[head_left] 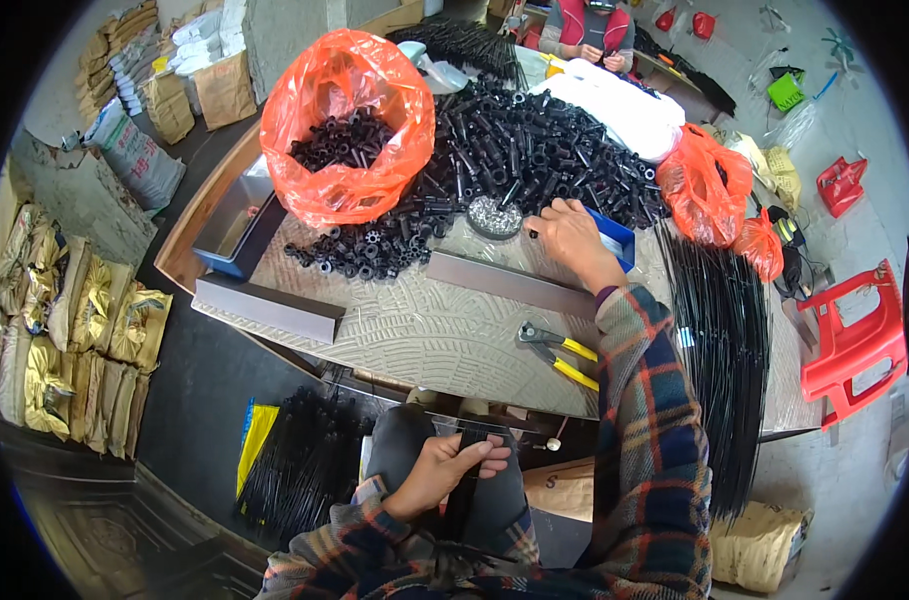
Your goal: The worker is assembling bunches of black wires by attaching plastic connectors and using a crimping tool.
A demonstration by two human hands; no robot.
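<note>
Two hands [574, 238] at work, one pair of pliers [559, 355], two red stools [854, 345], three orange bags [346, 125].

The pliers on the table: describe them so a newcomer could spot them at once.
Start at the patterned table and go to its near edge, just left of the plaid right sleeve. The pliers lie flat there, the only tool with yellow handles, apart from the black tube pile.

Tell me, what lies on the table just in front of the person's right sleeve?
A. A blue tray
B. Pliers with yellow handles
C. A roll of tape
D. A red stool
B: the pliers with yellow handles lie on the patterned table beside the plaid sleeve, while the right hand reaches toward the black tubes.
</note>
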